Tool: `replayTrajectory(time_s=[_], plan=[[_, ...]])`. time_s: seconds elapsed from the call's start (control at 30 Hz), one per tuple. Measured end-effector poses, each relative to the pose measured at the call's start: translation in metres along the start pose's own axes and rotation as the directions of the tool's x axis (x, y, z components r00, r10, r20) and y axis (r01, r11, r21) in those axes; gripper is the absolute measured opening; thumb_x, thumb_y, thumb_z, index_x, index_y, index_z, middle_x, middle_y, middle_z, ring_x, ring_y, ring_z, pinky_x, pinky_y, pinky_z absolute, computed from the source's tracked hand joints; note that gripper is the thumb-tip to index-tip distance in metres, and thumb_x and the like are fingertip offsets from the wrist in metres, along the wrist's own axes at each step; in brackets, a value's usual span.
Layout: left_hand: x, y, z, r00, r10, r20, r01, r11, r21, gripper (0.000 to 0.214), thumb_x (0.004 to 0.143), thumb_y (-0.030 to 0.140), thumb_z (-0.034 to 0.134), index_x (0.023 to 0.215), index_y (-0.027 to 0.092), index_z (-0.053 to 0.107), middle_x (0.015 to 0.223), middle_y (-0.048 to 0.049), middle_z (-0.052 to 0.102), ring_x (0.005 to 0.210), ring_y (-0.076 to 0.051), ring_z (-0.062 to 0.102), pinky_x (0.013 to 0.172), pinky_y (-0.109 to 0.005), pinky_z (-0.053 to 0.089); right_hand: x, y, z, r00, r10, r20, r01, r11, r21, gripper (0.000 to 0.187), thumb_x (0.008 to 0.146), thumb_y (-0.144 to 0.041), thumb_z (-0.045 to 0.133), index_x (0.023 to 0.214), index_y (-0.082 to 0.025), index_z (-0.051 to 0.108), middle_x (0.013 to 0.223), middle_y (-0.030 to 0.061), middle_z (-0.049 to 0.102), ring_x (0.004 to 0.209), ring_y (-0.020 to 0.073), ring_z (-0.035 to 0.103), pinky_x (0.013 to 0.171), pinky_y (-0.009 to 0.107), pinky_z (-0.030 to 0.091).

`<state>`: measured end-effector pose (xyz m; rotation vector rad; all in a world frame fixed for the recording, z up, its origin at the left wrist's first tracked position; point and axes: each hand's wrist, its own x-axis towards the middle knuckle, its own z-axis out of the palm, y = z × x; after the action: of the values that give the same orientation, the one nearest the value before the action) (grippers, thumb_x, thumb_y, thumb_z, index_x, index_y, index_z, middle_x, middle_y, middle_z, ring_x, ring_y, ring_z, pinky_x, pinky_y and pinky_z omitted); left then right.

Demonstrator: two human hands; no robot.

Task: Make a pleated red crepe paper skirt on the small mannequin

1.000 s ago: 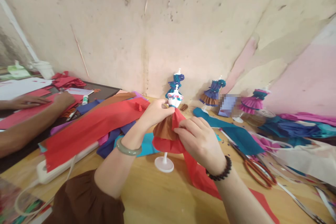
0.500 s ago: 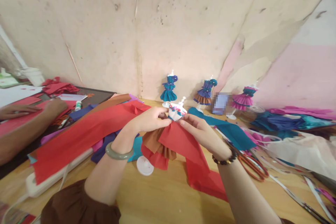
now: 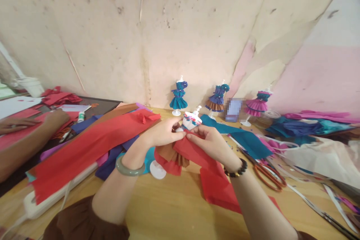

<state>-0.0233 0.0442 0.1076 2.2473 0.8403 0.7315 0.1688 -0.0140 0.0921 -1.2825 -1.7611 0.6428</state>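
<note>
A small white dress-form mannequin [image 3: 192, 120] tilts away from me, its chest marked with red and blue bits. Its round base [image 3: 158, 170] points toward me. Around its lower half is a pleated brown and red crepe-paper skirt [image 3: 168, 154]. My left hand [image 3: 164, 132] closes on the mannequin at its waist from the left. My right hand [image 3: 206, 140] pinches the end of a long red crepe-paper strip [image 3: 198, 153] against the waist, and the strip trails down to the table under my right forearm. The fingertips of both hands nearly meet there.
Three dressed mini mannequins, one in a teal dress [image 3: 179, 97], stand along the wall. Orange-handled scissors [image 3: 270, 176] and a teal strip [image 3: 250, 140] lie to the right. Left are a red sheet [image 3: 92, 150], a white power strip [image 3: 36, 204] and another person's hands [image 3: 56, 118].
My right fingers have moved left and closer to my left fingertips at the waist, bringing the red strip's end along. The view has shifted slightly.
</note>
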Motion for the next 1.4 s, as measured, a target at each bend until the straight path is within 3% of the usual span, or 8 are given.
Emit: replayTrajectory(time_s=[0.23,0.43,0.6,0.97,1.4], plan=[[0.001,-0.003,-0.001,0.999,0.019,-0.045,-0.018,1.0,0.024,0.011,0.079,0.026,0.058,0.089,0.02,0.056,0.072,0.0033,0.054,0.064,-0.014,0.05,0.059,-0.025,0.037,-0.001,-0.002,-0.005,0.999,0.009,0.033,-0.011,0.999,0.034,0.024,0.085,-0.04,0.061,0.079,-0.017,0.068,0.078,0.0045,0.073,0.07,0.0177,0.064,0.062,0.028,0.048],[0.002,-0.003,-0.002,1.0,0.02,-0.022,-0.02,1.0,-0.003,0.022,0.083,0.028,0.056,0.102,0.019,0.061,0.074,0.0019,0.058,0.066,-0.015,0.053,0.059,-0.025,0.038,-0.003,-0.007,-0.006,0.999,-0.019,0.029,0.017,0.998,0.061,0.025,0.087,-0.04,0.06,0.08,-0.018,0.071,0.084,0.0048,0.075,0.076,0.0191,0.066,0.066,0.028,0.049],[0.002,-0.004,-0.002,0.999,0.04,-0.029,-0.039,0.999,0.008,0.02,0.086,0.031,0.055,0.102,0.019,0.06,0.078,0.0011,0.061,0.069,-0.016,0.056,0.062,-0.026,0.041,-0.004,-0.008,-0.006,0.999,-0.017,0.052,0.012,0.997,0.082,0.026,0.087,-0.04,0.059,0.082,-0.019,0.074,0.089,0.0055,0.077,0.079,0.0207,0.068,0.067,0.03,0.051],[0.0,0.003,-0.003,0.998,0.031,-0.057,-0.031,1.0,0.005,0.027,0.086,0.027,0.056,0.111,0.018,0.062,0.079,0.0017,0.062,0.072,-0.015,0.058,0.066,-0.026,0.043,-0.004,-0.01,-0.006,0.998,-0.062,0.013,0.06,0.989,0.137,0.022,0.086,-0.037,0.063,0.09,-0.021,0.077,0.103,0.0062,0.078,0.094,0.0242,0.071,0.083,0.036,0.055],[0.001,0.006,-0.002,0.998,0.01,-0.055,-0.011,1.0,-0.019,0.031,0.085,0.029,0.058,0.114,0.017,0.062,0.08,0.0002,0.064,0.073,-0.016,0.059,0.065,-0.026,0.043,-0.002,-0.007,-0.001,0.997,0.063,-0.039,-0.052,0.969,0.242,0.026,0.077,-0.044,0.071,0.077,-0.018,0.07,0.08,0.0057,0.076,0.073,0.0196,0.069,0.065,0.03,0.052]])
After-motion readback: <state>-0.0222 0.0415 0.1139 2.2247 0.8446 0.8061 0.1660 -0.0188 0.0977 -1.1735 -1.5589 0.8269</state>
